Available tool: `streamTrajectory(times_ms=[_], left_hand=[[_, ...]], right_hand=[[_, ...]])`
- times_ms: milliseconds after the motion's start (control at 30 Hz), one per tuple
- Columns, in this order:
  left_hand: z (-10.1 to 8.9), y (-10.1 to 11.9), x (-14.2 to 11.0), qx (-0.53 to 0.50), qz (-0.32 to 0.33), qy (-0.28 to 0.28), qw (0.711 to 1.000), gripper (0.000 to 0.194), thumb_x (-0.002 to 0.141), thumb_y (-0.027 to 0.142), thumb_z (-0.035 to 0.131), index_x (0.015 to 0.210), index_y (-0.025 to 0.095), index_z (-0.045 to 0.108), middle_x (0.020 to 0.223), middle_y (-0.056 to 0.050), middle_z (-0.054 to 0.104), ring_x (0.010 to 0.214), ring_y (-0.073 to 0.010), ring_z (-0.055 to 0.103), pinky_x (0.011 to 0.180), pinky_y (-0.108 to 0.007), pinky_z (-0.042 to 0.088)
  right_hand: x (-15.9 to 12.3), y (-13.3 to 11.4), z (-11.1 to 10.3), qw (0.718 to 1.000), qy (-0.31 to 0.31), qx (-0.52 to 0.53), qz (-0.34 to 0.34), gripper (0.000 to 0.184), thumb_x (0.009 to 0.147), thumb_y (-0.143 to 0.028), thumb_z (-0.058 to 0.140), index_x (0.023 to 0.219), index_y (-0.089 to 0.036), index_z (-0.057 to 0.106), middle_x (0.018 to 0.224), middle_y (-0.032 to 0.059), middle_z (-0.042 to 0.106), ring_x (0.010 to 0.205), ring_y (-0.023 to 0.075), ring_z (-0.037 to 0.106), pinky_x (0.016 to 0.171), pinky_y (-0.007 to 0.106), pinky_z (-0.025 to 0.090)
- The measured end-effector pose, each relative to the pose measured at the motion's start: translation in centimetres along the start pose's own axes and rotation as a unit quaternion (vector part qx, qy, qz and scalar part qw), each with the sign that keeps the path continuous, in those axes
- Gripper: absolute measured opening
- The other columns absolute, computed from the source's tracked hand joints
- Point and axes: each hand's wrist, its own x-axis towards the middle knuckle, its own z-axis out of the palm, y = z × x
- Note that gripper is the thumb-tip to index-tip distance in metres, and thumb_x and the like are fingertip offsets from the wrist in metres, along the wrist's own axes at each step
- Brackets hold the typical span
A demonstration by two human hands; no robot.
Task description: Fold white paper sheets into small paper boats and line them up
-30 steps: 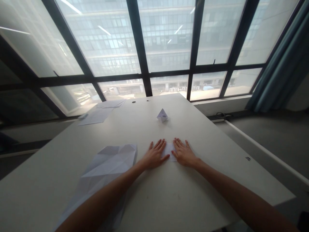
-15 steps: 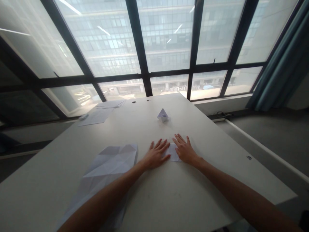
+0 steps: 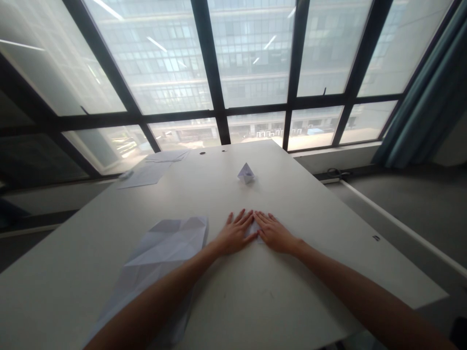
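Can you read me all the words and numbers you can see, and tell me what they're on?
There are none that I can read.
Dark mark on the table: too small to tell if it is writing.
Far papers: too blurred to tell if anything is written.
Small paper under the hands: mostly hidden, no words I can make out.
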Motion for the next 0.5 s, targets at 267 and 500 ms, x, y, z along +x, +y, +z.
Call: streamTrajectory(times_ms=[267,500], left_hand=[[0.43,-0.21,0.08,0.032,-0.017,-0.006,0.999,0.076,0.096,0.067,0.017,0.156,0.02,0.011,0.162,-0.008,0.011,0.15,-0.0255,0.005,0.118,-0.052,0.006],[0.71,-0.33,0.15,0.034,-0.019,-0.002,0.999,0.078,0.096,0.067,0.017,0.156,0.019,0.013,0.161,-0.009,0.011,0.15,-0.0247,0.006,0.118,-0.05,0.007]], right_hand=[[-0.09,-0.02,-0.38,1.0,-0.015,-0.006,-0.013,0.059,0.099,-0.03,0.026,0.152,-0.004,0.025,0.158,0.0146,0.024,0.147,0.0239,0.018,0.12,0.044,0.015],[-0.05,-0.01,-0.44,1.0,-0.017,-0.004,-0.01,0.059,0.099,-0.03,0.027,0.152,-0.004,0.025,0.158,0.0151,0.024,0.147,0.0241,0.018,0.12,0.044,0.016]])
